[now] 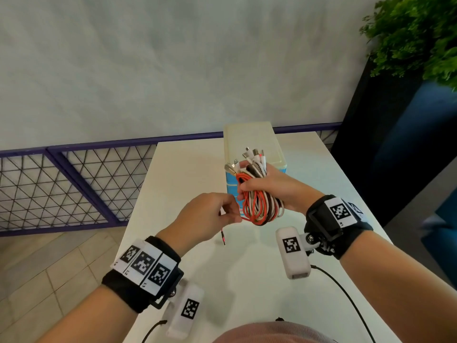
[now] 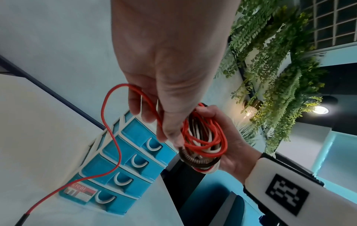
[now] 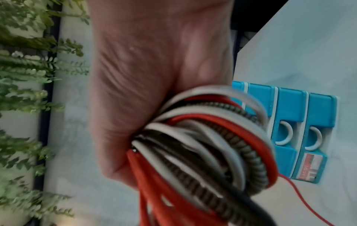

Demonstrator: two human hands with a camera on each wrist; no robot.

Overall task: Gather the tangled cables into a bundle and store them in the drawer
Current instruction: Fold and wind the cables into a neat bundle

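Gripping cable bundle [image 1: 257, 196] in right hand [image 1: 277, 188], just before drawer unit [image 2: 123, 165]; left hand [image 1: 207, 214] pinching loose red cable [image 2: 112, 137], nearer.

I see the blue plastic drawer unit [image 1: 257, 154] standing on the white table [image 1: 188, 174], behind the looped cable bundle [image 1: 257, 204]; the green plant [image 1: 418, 33] stands right.

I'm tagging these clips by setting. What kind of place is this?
Probably an indoor lounge or office corner, not a workshop: a white table with a small blue drawer unit, hanging greenery on the wall, a lit ceiling lamp and a tiled floor.
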